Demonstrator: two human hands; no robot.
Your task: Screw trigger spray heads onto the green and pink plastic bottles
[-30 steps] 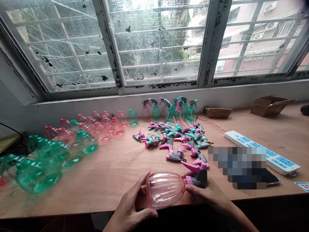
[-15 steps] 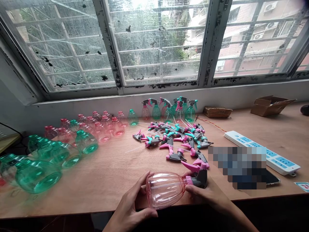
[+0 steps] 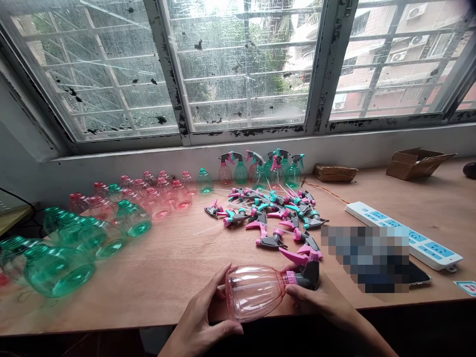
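A clear pink spray bottle [image 3: 255, 292] lies sideways over the table's front edge, its base to the left. My left hand [image 3: 210, 307] is curved round the base end, thumb below and fingers behind. At the neck, my right hand [image 3: 316, 295] grips the pink collar of the grey and pink trigger sprayer [image 3: 308, 275], thumb on the near side; its other fingers are mostly hidden. A thin tube shows faintly inside the bottle. Just beyond lies a pile of loose trigger sprayers [image 3: 273, 206] in grey, pink and teal.
Open green bottles [image 3: 59, 270] and pink bottles [image 3: 159, 203] stand at the left. Several bottles with sprayers fitted [image 3: 260, 171] line the wall. To the right are a power strip [image 3: 403, 235], a partly blurred phone [image 3: 420, 272], and cardboard boxes [image 3: 416, 163].
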